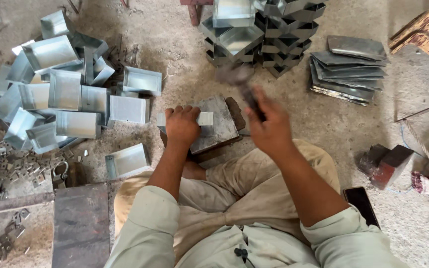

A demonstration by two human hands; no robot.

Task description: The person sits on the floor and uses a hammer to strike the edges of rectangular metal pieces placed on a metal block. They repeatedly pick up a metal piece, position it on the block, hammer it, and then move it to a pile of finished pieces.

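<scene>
I'm looking straight down at a person sitting on the concrete floor, and this is mid-strike, by my reading. The left hand has its grip pressed down over a narrow galvanised sheet-metal strip, fingers curled on top of it, pinning it flat against a steel block that sits just in front of the knees. The strip lies across the near-left edge of the block, one end poking out to the right of the knuckles.

The right hand is wrapped tight around the handle of a hammer, whose head is blurred above the far side of the block, so I judge it is in full swing. I cannot tell whether it is on its way up or down.

To the left lies a loose heap of folded metal trays; beyond the block, a neat stack of finished trays; to the right, a pile of flat sheet blanks. A dark phone lies by the right knee.

For the next move I'd say the blow has to land on the strip, well apart from the holding fingers, with the left hand keeping the piece from skating on the block.
</scene>
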